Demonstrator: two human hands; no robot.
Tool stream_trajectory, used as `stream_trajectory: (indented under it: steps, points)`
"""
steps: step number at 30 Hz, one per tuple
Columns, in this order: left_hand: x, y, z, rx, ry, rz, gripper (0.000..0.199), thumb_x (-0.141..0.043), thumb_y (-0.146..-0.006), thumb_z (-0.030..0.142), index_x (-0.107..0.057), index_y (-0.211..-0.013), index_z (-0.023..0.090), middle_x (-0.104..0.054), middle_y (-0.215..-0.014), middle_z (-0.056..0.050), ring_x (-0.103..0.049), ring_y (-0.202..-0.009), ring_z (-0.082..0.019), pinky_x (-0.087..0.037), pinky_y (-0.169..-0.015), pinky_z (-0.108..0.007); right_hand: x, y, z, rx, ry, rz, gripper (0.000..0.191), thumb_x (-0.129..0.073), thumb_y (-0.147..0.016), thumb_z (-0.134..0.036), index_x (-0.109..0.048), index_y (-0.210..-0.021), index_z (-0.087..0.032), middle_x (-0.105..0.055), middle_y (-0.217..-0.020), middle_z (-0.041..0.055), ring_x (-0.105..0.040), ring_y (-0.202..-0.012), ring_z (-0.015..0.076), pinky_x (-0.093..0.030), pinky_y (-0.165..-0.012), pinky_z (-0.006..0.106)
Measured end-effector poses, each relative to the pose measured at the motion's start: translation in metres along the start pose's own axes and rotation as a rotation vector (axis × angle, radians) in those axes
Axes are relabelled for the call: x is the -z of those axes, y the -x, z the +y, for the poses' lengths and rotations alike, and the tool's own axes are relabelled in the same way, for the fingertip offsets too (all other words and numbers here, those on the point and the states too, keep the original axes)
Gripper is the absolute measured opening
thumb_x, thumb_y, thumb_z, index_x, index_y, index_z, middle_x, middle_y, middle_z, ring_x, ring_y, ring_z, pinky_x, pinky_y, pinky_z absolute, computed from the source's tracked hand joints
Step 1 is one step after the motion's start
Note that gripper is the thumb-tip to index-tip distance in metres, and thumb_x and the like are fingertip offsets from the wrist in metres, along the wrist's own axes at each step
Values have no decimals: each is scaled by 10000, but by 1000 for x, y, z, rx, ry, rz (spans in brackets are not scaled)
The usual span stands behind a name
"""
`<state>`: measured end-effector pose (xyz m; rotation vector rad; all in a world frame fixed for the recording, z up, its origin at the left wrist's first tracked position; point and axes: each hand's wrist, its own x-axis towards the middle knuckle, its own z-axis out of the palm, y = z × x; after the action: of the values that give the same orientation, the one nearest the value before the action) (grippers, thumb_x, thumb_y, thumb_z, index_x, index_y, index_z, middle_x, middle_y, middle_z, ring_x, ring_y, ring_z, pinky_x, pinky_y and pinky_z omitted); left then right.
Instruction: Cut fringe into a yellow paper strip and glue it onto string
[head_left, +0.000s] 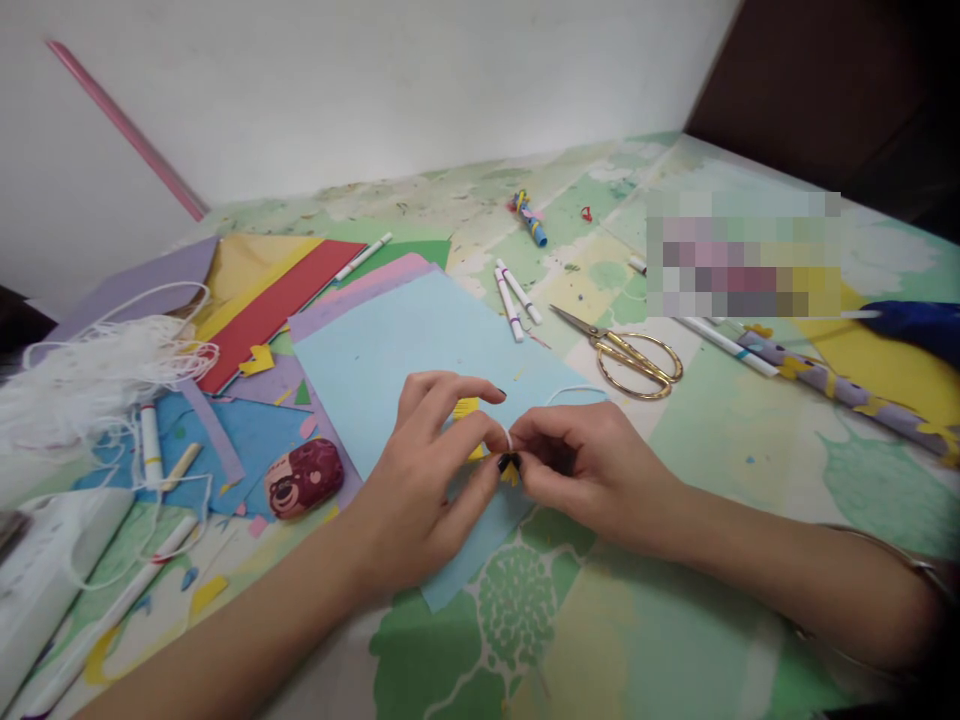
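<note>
My left hand (439, 465) and my right hand (592, 470) meet over the front of a light blue paper sheet (405, 350). Thumb and index finger are pinched together on each hand. A white string (509, 438) runs between the fingertips, and its tail arcs out behind my right hand. Just below the fingertips peeks a small yellow fringed paper piece (511, 474), most of it hidden. More yellow paper with cut strips (466, 408) shows behind my left fingers. Gold-handled scissors (634, 362) lie beyond my right hand.
On the left are a tangle of white string (97, 385), a dark red oval case (304, 480), a white power strip (60, 560) and coloured paper sheets (277, 310). Markers (508, 302) lie behind the blue sheet. A decorated purple paper roll (847, 390) rests at right.
</note>
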<state>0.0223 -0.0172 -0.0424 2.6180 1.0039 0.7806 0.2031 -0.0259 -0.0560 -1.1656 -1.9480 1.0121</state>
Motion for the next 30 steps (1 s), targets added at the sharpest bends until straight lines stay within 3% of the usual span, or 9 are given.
stream_trajectory:
  steps: [10,24,30]
  points:
    - [-5,1,4,13,22,-10,139,-469,-816,49,-515,-851,176,-522,-1113,-99,-422,-1059,-230,-373,-894,-421,-1,4,-1,-15,61,17,109,-495,-709,-95,-527,-626,-158,-391,-511,-67,-342,-488,58,-269,-469,191]
    - [-11,5,6,-90,-92,66,164,-510,-783,30,-508,-873,167,-537,-1099,-121,-441,-997,-244,-402,-852,-441,-4,7,-4,-47,30,56,111,-492,-726,-93,-539,-655,-164,-428,-516,-64,-361,-491,66,-280,-462,197]
    - [-8,3,6,13,-53,77,135,-502,-795,47,-512,-847,172,-550,-1088,-105,-451,-1016,-239,-383,-866,-422,-1,5,-3,-45,-64,47,109,-499,-761,-113,-586,-712,-159,-489,-561,-46,-405,-516,73,-323,-490,205]
